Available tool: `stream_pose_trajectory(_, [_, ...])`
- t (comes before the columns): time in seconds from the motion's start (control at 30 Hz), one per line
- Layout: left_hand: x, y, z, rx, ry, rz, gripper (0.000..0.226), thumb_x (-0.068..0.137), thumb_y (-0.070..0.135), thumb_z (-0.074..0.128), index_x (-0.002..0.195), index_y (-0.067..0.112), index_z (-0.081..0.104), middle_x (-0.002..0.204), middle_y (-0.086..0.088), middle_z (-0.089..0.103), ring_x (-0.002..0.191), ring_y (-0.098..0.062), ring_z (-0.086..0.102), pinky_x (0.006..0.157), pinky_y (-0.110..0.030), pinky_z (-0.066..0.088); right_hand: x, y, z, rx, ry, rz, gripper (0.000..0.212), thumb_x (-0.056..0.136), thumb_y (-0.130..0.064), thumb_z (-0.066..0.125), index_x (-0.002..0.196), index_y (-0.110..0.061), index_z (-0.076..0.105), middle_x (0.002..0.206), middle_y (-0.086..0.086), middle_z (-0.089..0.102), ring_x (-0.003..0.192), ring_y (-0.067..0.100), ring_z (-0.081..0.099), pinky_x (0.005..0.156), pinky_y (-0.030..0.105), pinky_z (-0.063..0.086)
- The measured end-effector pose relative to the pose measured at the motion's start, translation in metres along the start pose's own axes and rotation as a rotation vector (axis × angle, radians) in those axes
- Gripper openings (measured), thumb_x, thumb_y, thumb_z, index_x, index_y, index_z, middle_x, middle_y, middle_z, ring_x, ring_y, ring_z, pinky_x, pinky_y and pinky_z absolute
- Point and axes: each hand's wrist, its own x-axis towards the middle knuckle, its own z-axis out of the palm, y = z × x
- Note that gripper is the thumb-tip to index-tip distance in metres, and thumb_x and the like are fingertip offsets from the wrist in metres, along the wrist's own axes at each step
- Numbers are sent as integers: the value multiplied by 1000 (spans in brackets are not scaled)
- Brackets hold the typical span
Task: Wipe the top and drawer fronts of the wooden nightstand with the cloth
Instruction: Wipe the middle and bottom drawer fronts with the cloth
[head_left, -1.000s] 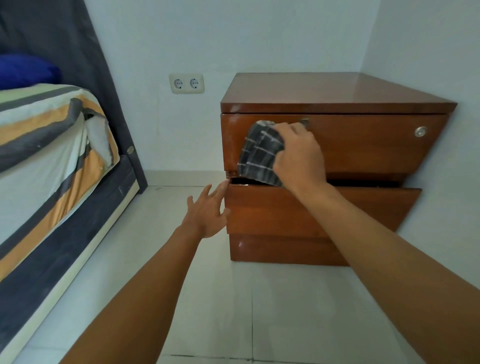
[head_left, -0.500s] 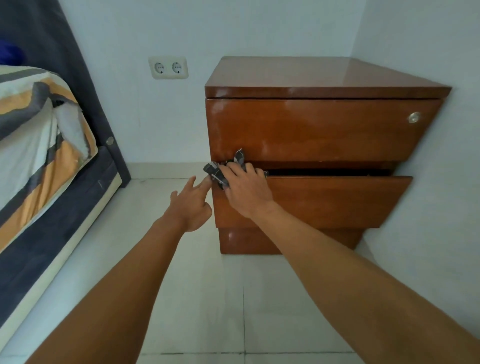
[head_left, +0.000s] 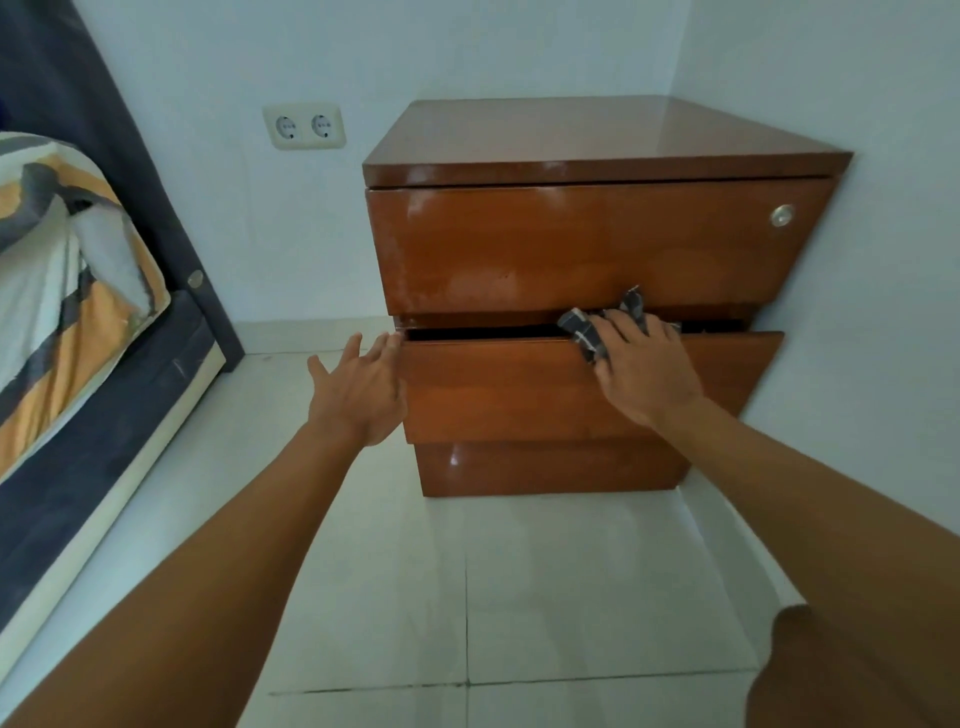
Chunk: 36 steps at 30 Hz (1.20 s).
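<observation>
Since the frame half a second back, our right hand (head_left: 644, 374) has carried the cloth (head_left: 584, 332) rightward along the top edge of the lower drawer (head_left: 509, 400), from its left end to a position right of centre. Our left hand (head_left: 358, 395) has stayed at the drawer's left end.

Nearest us, both forearms extend over the pale tiled floor (head_left: 519, 597). The left hand holds nothing. Its fingers are straight and spread, with the fingertips at the top left corner of the lower drawer front.

The two hands are well apart. The right hand's fingers curl over the bunched dark checked cloth and press it onto the drawer's top edge. One fold of the cloth stands up against the upper drawer (head_left: 571, 249).

The lower drawer stands slightly pulled out, with a dark gap above it. The upper drawer carries a round metal lock (head_left: 782, 215) near its upper right corner.

Beyond, the glossy top of the nightstand (head_left: 571, 135) reaches into the wall corner. A double socket (head_left: 304, 126) sits on the rear wall to its left, and a striped bed (head_left: 67, 291) occupies the left edge.
</observation>
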Motion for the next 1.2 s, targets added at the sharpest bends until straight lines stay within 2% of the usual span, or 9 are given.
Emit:
stream_pose_trajectory(0.2, [10, 6, 3, 48, -31, -44, 67, 106, 58, 27, 164, 29, 13, 170, 2, 24, 158, -32, 17, 115, -77, 16, -22, 79, 2, -29, -2, 168, 58, 90, -37, 40, 143, -14, 50, 140, 15, 57, 117, 48, 53, 98, 60, 45])
stream_pose_trajectory(0.43, [6, 8, 5, 74, -45, -68, 67, 107, 54, 28, 165, 27, 9, 172, 2, 20, 158, -32, 15, 115, -76, 17, -27, 127, 17, -37, -69, 284, 51, 94, -21, 50, 144, -12, 45, 142, 22, 48, 117, 54, 49, 95, 64, 47])
stream_pose_trajectory(0.53, [6, 9, 5, 91, -46, -76, 68, 107, 54, 28, 165, 27, 8, 172, 2, 20, 158, -31, 15, 115, -76, 18, -25, 129, 15, 3, 0, 336, 41, 92, -6, 54, 133, -4, 55, 130, 29, 53, 112, 53, 50, 89, 64, 50])
stream_pose_trajectory(0.63, [4, 10, 4, 68, -48, -70, 69, 106, 55, 29, 165, 26, 8, 172, 1, 20, 159, -31, 14, 115, -76, 17, -18, 124, 1, 138, 96, 465, 38, 91, -16, 47, 124, -3, 61, 122, 32, 57, 116, 50, 51, 111, 59, 33])
stream_pose_trajectory(0.73, [-2, 8, 3, 59, -50, -34, 71, 106, 53, 30, 165, 25, 2, 173, 1, 11, 159, -31, 8, 117, -74, 15, -24, 82, -12, 423, 274, 625, 47, 89, -2, 52, 136, -9, 55, 134, 27, 49, 120, 49, 45, 107, 53, 37])
stream_pose_trajectory(0.87, [-5, 1, 4, 77, -38, 19, 71, 106, 45, 31, 165, 24, -5, 174, 1, 3, 160, -30, 4, 118, -72, 16, -39, -21, -17, 520, 455, 422, 70, 86, 3, 47, 151, -23, 46, 149, 17, 41, 124, 41, 44, 104, 43, 42])
stream_pose_trajectory(1.0, [-2, -12, 8, -69, 12, 101, 72, 104, 25, 43, 165, 24, 5, 172, 0, 16, 157, -32, 17, 115, -63, 36, -25, -124, 2, 590, 374, 236, 77, 85, -7, 59, 154, -36, 40, 162, 12, 29, 137, 42, 37, 108, 46, 45])
stream_pose_trajectory(1.1, [1, -25, 12, -218, 63, 182, 73, 99, 12, 48, 163, 28, 18, 163, -4, 40, 149, -33, 33, 109, -58, 43, -7, -183, 36, 480, 291, -1, 65, 94, -25, 49, 156, -35, 36, 167, 13, 21, 146, 46, 27, 117, 60, 33])
stream_pose_trajectory(1.2, [3, -30, 22, -380, 123, 226, 63, 98, 23, 39, 158, 34, 27, 148, -6, 57, 137, -33, 45, 106, -59, 46, 4, -208, 66, 387, 216, -42, 68, 96, -46, 43, 160, -36, 23, 171, 10, 2, 155, 43, -1, 120, 67, 12])
